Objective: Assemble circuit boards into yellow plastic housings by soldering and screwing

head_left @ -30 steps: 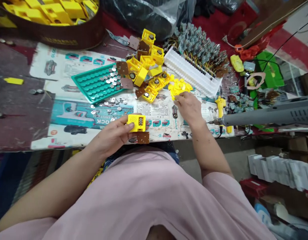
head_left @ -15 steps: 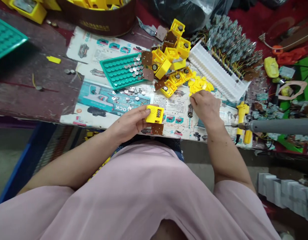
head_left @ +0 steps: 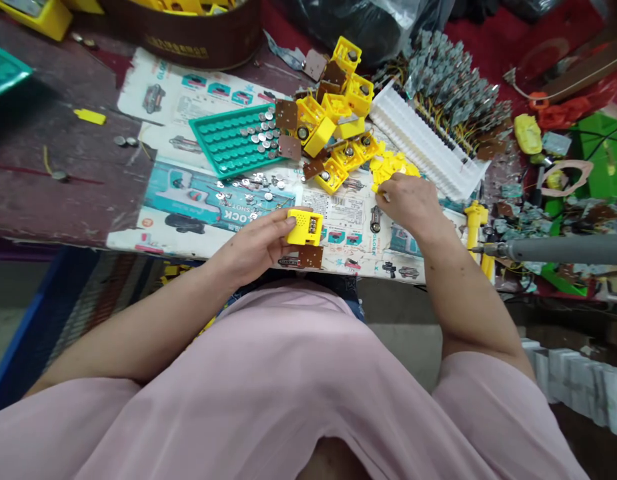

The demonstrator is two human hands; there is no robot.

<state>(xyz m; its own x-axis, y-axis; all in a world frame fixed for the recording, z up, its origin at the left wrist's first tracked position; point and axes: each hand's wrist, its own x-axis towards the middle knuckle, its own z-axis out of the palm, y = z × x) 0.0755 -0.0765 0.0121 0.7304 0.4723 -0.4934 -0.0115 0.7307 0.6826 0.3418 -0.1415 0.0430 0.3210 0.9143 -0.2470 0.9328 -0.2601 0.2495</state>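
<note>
My left hand (head_left: 258,243) grips a small yellow plastic box (head_left: 299,228) by its left side, thumb on top. Small holes dot its face, and button cells sit in an open slot beside them. A brown board (head_left: 311,257) hangs out below the box. On the right, my right hand (head_left: 411,203) is pinched at the lower left edge of a heap of small flat yellow pieces (head_left: 395,163). A bit of yellow shows at its fingertips, partly hidden by the fingers. Several open yellow boxes (head_left: 348,155) with brown boards lie just beyond.
A green tray (head_left: 213,143) holds several button cells, with more scattered in front. Behind the heap is a white foam rack (head_left: 423,147) of wired parts. A soldering iron (head_left: 553,249) juts in from the right near my forearm. A brown round tin (head_left: 188,33) stands at the back.
The view has shifted slightly, moving the table leftward in the picture. My right hand has drawn a little toward the near left edge of the yellow heap. My left hand keeps its box.
</note>
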